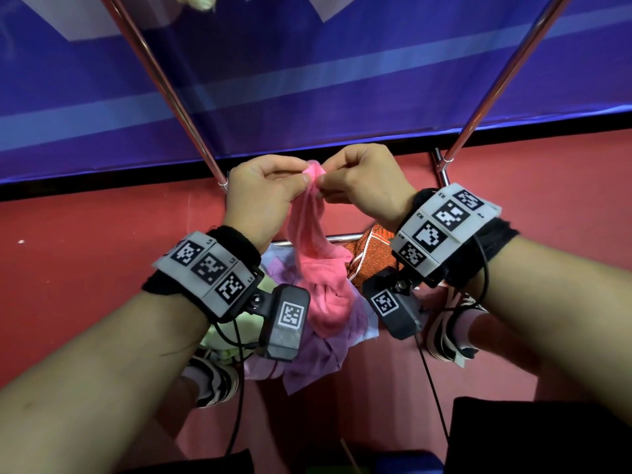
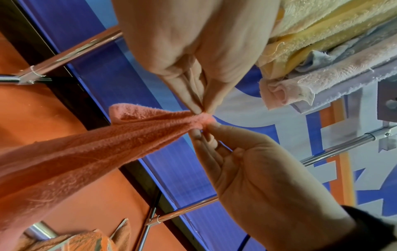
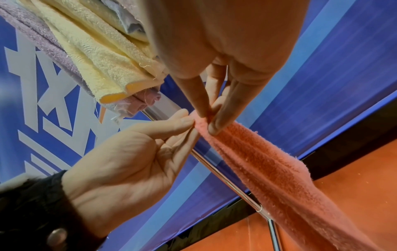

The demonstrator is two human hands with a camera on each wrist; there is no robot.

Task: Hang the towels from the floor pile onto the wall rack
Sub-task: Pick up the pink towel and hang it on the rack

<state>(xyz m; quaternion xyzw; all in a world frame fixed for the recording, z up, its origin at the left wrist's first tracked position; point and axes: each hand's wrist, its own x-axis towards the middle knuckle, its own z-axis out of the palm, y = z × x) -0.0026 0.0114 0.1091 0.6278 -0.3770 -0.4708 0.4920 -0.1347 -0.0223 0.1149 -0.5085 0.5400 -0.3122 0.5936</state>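
The left hand point(image 1: 263, 196) pinches the top corner of the pink towel point(image 1: 318, 268) between thumb and fingertips; the right hand point(image 1: 367, 186) pinches the same bunched corner just beside it. The towel hangs down onto the floor pile point(image 1: 307, 357), between the rack's chrome rods point(image 1: 164, 83), on the red floor point(image 1: 85, 268).

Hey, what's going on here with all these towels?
A person is hanging towels. Both the left hand and the right hand pinch the top of a pink towel, lifted from the floor pile. Yellow and lilac towels already hang on the rack above.
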